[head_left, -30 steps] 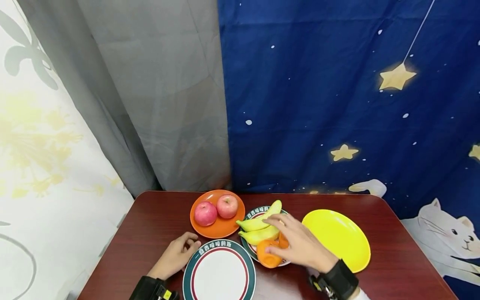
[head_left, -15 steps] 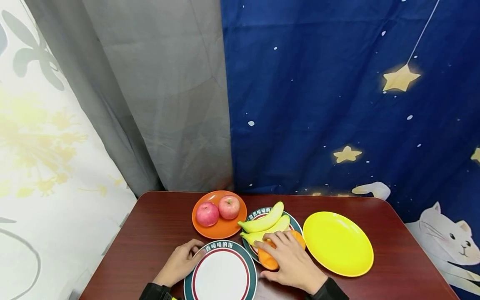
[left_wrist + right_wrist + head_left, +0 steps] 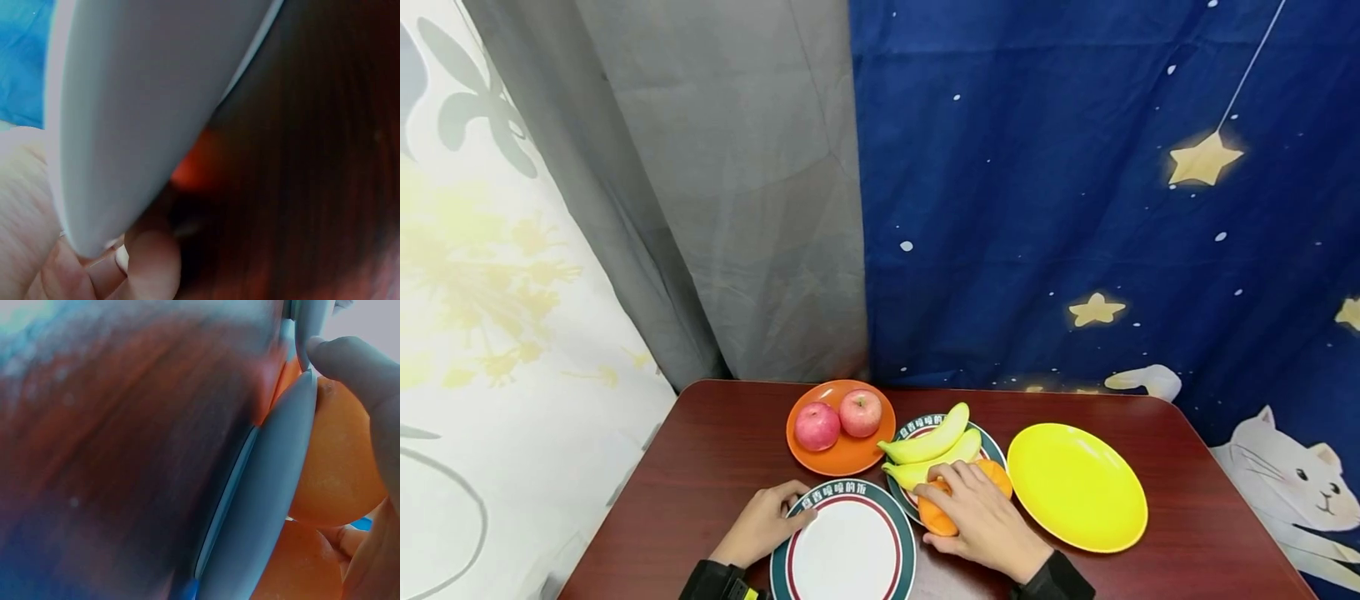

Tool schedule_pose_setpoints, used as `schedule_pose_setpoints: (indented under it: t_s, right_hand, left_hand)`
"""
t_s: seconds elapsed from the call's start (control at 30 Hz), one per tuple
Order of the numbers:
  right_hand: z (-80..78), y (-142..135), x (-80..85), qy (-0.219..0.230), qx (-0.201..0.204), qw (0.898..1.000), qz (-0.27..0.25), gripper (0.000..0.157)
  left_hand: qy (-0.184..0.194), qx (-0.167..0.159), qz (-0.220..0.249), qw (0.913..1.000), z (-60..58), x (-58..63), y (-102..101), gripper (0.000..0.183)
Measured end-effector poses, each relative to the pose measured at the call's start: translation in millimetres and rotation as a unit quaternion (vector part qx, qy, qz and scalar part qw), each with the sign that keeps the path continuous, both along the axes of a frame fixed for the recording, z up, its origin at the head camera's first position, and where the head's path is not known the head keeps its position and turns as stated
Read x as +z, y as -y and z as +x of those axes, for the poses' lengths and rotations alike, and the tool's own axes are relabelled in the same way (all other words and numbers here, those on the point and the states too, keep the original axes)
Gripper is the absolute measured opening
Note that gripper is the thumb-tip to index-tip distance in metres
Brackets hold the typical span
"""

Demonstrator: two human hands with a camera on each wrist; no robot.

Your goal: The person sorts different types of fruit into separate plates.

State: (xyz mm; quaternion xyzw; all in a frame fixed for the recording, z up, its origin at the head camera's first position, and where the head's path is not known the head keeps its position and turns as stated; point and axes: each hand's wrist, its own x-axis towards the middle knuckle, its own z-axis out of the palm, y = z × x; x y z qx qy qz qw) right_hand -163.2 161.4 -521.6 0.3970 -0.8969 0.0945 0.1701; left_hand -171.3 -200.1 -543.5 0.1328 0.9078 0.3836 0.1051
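Note:
My left hand [image 3: 763, 525] grips the left rim of a white plate [image 3: 909, 550] with a dark green border, thumb over the edge. In the left wrist view, curled fingers [image 3: 150, 269] reach under the plate's pale underside [image 3: 137, 112]. My right hand [image 3: 983, 525] grips the nearer orange [image 3: 936, 512], fingers over its top and thumb low at the near side. A second orange [image 3: 997, 476] lies beside it, partly behind the hand. Both sit with two bananas [image 3: 936, 442] on another green-bordered plate [image 3: 992, 447]. In the right wrist view, the thumb [image 3: 350, 359] is close to the rims.
An orange plate [image 3: 838, 460] with two apples [image 3: 817, 426] stands at the back left of the dark wooden table [image 3: 700, 450]. To the right lies a yellow oval plate [image 3: 1075, 487]. Grey and blue curtains [image 3: 1000, 208] hang behind the table.
My right hand has come down and nearer, from above the bananas and oranges onto the nearer orange. My left thumb has moved over the white plate's rim. The view has shifted slightly.

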Motion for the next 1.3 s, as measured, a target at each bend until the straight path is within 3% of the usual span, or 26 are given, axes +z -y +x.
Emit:
schedule_pose_setpoints:
  t_s: [0.2,0.33,0.43,0.57,0.73,0.83,0.93,1.13,1.3]
  right_hand:
    - [-1.9,1,3.1,0.010,0.003,1.000,-0.011,0.055]
    - [-2.8,10,15.2,0.057,0.004,0.997,-0.057,0.055]
    - [-1.9,21,31.5,0.111,0.009,0.989,-0.102,0.055]
    - [0.3,42,56.0,0.145,0.056,0.978,-0.140,0.052]
    - [4.7,77,72.3,0.091,0.149,0.977,-0.121,0.049]
    - [9.3,98,67.3,0.040,0.185,0.978,-0.093,0.046]
    - [14.3,115,53.5,0.022,0.203,0.978,-0.043,0.041]
    - [21.5,130,24.3,0.079,0.228,0.967,0.078,0.046]
    - [22.9,133,10.6,0.111,0.236,0.960,0.105,0.048]
  left_hand:
    - [-0.003,0.009,0.007,0.9999,0.3,1.1,0,0.028]
    - [-0.006,0.008,0.007,0.9999,1.1,2.5,1,0.027]
    - [-0.005,0.006,0.007,0.9999,1.3,2.9,1,0.027]
    - [-0.003,0.006,0.012,0.9999,1.5,3.1,0,0.027]
    - [-0.017,0.003,0.009,0.9998,1.5,1.4,0,0.027]
    - [-0.034,-0.006,0.008,0.9994,1.8,0.3,0,0.028]
    - [-0.051,-0.019,0.013,0.9984,1.7,0.0,0,0.028]
    - [-0.052,-0.031,0.027,0.9978,1.9,0.2,0,0.024]
    - [-0.035,-0.025,0.025,0.9988,2.5,-0.5,3,0.023]
